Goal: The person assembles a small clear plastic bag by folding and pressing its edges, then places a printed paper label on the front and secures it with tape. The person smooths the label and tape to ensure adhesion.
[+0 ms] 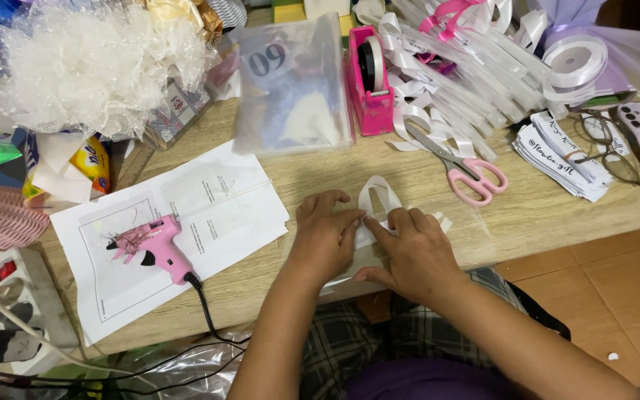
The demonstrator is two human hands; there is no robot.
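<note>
Probably a craft workshop: ribbon rolls [575,63], glue gun [158,248], scissors [462,169].

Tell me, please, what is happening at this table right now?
A person seated at a wooden table presses both hands on a looped piece of white ribbon: the left hand and the right hand meet over it. A pink glue gun lies on a sheet of paper to the left. Pink-handled scissors and a pink tape dispenser sit behind the hands.

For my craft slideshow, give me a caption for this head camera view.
Both hands, left hand and right hand, press a looped white ribbon on the wooden table.
</note>
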